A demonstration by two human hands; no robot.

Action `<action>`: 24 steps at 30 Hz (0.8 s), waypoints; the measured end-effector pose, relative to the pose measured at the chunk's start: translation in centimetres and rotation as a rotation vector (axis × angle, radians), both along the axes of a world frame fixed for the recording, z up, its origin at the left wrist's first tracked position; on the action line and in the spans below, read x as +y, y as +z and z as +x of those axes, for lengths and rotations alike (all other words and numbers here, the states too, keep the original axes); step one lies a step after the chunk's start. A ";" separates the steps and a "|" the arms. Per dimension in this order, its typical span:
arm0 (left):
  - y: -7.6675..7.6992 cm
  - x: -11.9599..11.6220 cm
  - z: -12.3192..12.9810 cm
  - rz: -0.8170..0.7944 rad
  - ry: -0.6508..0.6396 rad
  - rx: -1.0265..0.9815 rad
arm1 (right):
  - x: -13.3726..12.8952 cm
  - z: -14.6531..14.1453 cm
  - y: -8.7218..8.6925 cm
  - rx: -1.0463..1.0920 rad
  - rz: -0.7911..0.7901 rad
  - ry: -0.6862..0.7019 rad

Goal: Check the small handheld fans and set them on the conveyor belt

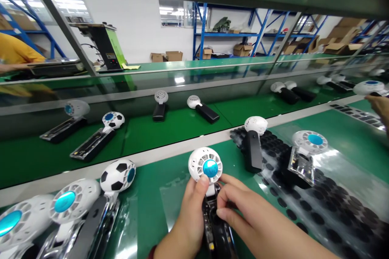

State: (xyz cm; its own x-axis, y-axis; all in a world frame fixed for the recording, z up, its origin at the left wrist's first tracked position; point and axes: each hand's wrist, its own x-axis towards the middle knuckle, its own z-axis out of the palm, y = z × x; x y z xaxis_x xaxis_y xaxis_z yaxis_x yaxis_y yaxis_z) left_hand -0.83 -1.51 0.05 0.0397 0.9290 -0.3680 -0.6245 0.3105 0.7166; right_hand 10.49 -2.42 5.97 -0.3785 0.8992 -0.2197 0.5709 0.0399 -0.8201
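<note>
A handheld fan (205, 166) with a round white head, a shiny blue centre disc and a black handle is upright in front of me. My left hand (192, 214) is closed around its neck, thumb pressed on the lower edge of the head. Against the upper handle, my right hand (243, 204) pinches thumb and forefinger together; whatever lies between those fingertips is too small to tell. To the right, a fan with a grey-black handle (254, 149) and another with a clear-fronted handle (300, 166) lie on sheets of black round pads (282, 178).
Several fans, one a football-patterned fan (118, 176), crowd the bench at lower left. More fans lie along the green conveyor belt (142, 137) behind a pale rail (182, 146). Another person's hand (379, 107) holds a fan at far right. A yellow sleeve (18, 50) shows at far left.
</note>
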 end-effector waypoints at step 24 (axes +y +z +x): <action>-0.9 -0.1 -0.5 -0.065 -0.057 0.036 | -1.4 -0.5 -5.6 0.254 0.024 -0.141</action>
State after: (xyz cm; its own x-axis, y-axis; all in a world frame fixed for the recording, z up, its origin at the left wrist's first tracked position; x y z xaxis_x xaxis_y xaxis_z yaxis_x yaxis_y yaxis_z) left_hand -1.31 -1.57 -0.87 0.0771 0.8999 -0.4293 -0.5786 0.3910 0.7157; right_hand 10.02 -3.87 0.38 -0.2895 0.9506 -0.1121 0.3482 -0.0045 -0.9374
